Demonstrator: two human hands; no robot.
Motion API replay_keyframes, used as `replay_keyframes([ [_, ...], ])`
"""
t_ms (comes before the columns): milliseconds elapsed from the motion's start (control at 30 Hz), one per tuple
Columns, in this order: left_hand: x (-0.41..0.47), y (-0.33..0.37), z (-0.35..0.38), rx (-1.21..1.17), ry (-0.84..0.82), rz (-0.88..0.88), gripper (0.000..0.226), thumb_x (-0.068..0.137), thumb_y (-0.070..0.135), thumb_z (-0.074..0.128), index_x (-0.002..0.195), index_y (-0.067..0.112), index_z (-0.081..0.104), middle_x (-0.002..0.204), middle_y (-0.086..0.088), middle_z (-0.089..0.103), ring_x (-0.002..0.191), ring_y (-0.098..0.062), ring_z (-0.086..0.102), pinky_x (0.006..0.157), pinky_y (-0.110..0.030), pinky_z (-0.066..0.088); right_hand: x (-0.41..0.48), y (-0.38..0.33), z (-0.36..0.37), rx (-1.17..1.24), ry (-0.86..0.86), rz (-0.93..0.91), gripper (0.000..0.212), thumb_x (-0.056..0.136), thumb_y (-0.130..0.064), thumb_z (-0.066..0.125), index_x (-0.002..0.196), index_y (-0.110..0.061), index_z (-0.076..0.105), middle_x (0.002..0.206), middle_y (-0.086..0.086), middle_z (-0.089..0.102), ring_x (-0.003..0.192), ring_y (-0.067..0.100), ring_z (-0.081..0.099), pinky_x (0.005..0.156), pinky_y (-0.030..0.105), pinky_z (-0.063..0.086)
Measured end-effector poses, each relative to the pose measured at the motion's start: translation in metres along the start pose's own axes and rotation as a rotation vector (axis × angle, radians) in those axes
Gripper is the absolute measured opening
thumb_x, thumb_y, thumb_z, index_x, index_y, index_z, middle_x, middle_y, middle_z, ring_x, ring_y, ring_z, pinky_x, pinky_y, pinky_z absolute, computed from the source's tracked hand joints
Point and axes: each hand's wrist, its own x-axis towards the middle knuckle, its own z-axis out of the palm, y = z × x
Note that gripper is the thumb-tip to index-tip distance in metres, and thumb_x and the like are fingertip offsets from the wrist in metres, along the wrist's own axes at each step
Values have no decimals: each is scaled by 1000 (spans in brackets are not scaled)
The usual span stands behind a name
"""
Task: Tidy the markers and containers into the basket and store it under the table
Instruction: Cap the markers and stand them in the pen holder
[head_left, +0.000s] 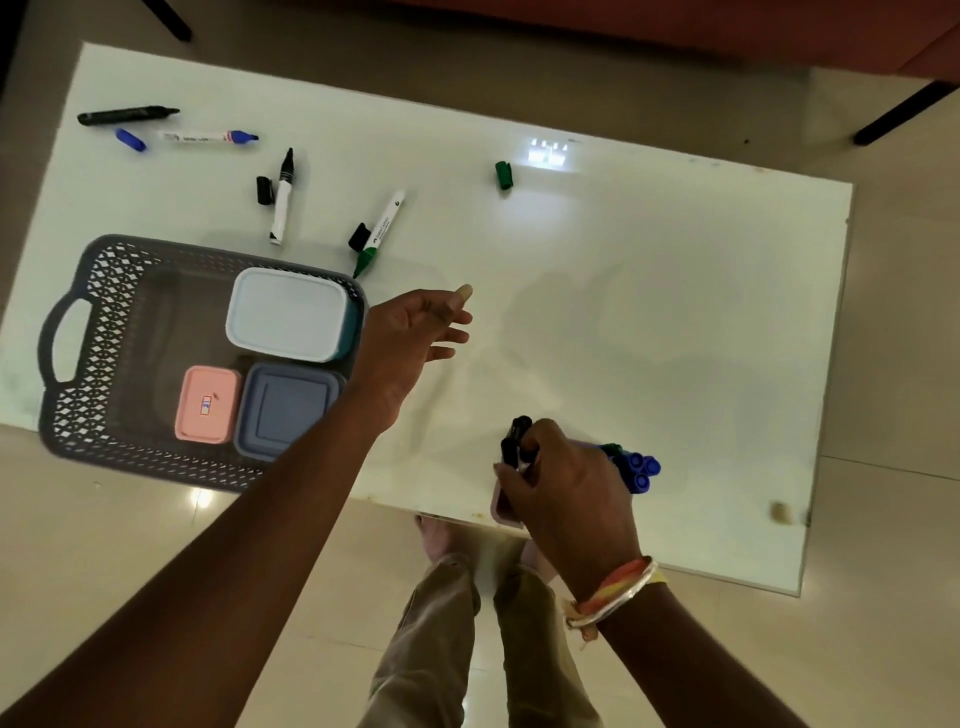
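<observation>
Print on the white barrel of the uncapped green marker (379, 231) was too blurred to read. The grey latticed plastic basket (98, 332) sat on the glossy white table (675, 260), holding a white-lidded container (285, 312), a pink box (205, 402) with a small sticker and a blue-grey square container (285, 410). The left hand (410, 338) hovered beside it, fingers spread. The right hand (566, 483) gripped a bundle of markers (636, 467) at the table's near edge.

Four loose markers (382, 228), four caps (503, 175), three containers (285, 314), one basket (98, 291).
</observation>
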Motion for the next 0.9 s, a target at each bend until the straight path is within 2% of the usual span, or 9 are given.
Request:
replay_keyframes([
  [100, 10, 4, -9, -6, -7, -1, 26, 90, 32, 69, 101, 8, 70, 102, -14, 74, 84, -22, 71, 76, -33, 54, 2, 1, -6, -59, 25, -5, 34, 87, -35, 68, 112, -21, 50, 108, -4, 56, 72, 11, 58, 63, 22, 51],
  [200, 19, 7, -14, 12, -16, 1, 24, 89, 31, 70, 100, 10, 72, 99, -12, 74, 85, -23, 71, 77, -34, 55, 7, 1, -6, -127, -85, 15, 51, 86, -27, 69, 131, -20, 46, 127, -2, 50, 91, 15, 64, 75, 22, 52],
  [400, 36, 11, -21, 34, -51, 15, 20, 91, 25, 69, 105, 12, 73, 99, -13, 74, 85, -23, 70, 80, -38, 55, 12, -9, -8, -152, -84, 26, 21, 90, -29, 66, 110, -24, 61, 100, -10, 61, 81, 7, 58, 75, 16, 48],
  [567, 58, 23, -29, 63, -59, 40, 21, 90, 24, 70, 105, 9, 73, 98, -12, 75, 86, -26, 72, 80, -39, 57, 13, -16, -32, -165, -252, 68, 36, 81, -35, 74, 113, -27, 59, 106, -10, 64, 95, 9, 62, 82, 21, 53],
  [633, 69, 31, -34, 84, -41, 64, 21, 89, 22, 71, 103, 6, 73, 97, -14, 74, 84, -25, 72, 79, -37, 57, 25, -18, -56, -209, -277, 91, 44, 73, -38, 79, 112, -27, 59, 104, -6, 65, 92, 13, 65, 80, 26, 54],
  [700, 83, 41, -42, 123, 19, 101, 18, 88, 18, 72, 99, 3, 73, 92, -16, 74, 78, -23, 70, 75, -35, 56, 50, -23, -83, -181, -204, 51, 48, 67, -42, 85, 107, -30, 61, 91, -10, 66, 81, 8, 65, 73, 21, 52],
  [767, 102, 48, -54, 174, 99, 148, 14, 86, 15, 73, 93, 3, 73, 84, -15, 74, 72, -22, 68, 71, -35, 54, 89, -37, -101, -82, -29, -15, 41, 67, -40, 87, 100, -29, 65, 79, -12, 66, 75, 6, 65, 73, 18, 49],
  [833, 124, 50, -72, 295, 189, 196, 13, 82, 19, 76, 89, 8, 73, 79, -12, 73, 71, -21, 68, 72, -37, 55, 142, -47, -101, 29, 88, -43, 31, 72, -35, 84, 95, -24, 68, 79, -8, 70, 78, 13, 69, 80, 25, 52],
  [900, 144, 50, -89, 521, 249, 209, 18, 80, 24, 79, 91, 11, 73, 82, -6, 72, 75, -17, 67, 75, -31, 54, 202, -50, -86, 29, 85, -61, 30, 76, -38, 80, 98, -20, 69, 93, 0, 73, 91, 21, 69, 89, 30, 51],
])
